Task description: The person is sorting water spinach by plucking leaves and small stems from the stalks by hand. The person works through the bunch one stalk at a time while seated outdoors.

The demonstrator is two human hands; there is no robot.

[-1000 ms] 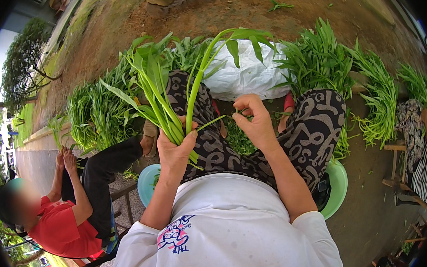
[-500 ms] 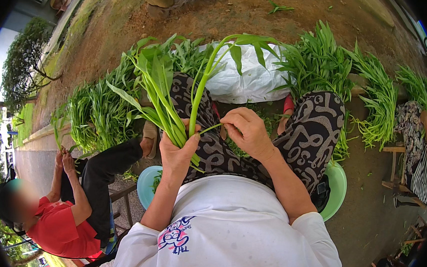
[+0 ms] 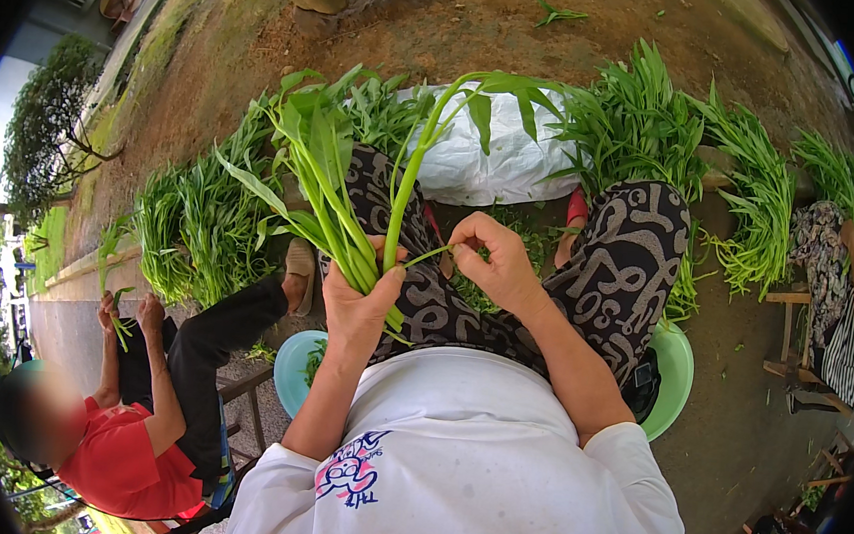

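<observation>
1. I see left hand [image 3: 356,307], fingers wrapped round leafy stem bunch [image 3: 329,187], left of white sack [image 3: 501,157].
2. Right hand [image 3: 504,268] below sack in my view, thumb and finger pinching thin stalk [image 3: 430,255].

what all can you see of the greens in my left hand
The bunch of leafy greens looks fresh, with smooth pale-green stems and long pointed leaves. The left hand grips it low, stem ends poking out below. Most of it leans to the upper left; one thicker stem stands apart, its leafy top arching right in front of the white sack. The right hand pinches a thin stalk sticking out sideways.
</observation>
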